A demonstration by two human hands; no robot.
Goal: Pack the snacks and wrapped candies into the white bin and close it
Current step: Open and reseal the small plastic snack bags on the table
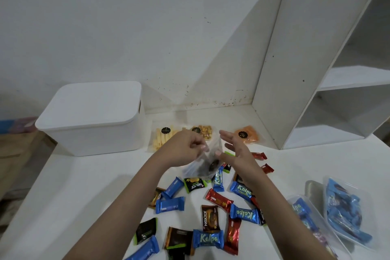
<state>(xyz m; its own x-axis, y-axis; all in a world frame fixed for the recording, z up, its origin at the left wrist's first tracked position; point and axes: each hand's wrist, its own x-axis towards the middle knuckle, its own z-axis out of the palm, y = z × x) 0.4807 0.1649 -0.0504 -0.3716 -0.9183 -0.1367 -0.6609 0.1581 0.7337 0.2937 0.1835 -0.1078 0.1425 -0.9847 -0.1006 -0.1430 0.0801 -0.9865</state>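
Head view: left hand (185, 150) pinches the top edge of a clear plastic bag (202, 167) with dark contents, held above the table (63, 196). Right hand (236, 150) beside the bag, fingers straight and spread, gripping nothing. White bin (92, 120) far left, lid on. Wrapped candies (207, 238) scattered near; three snack packs (162, 137) far, right of the bin.
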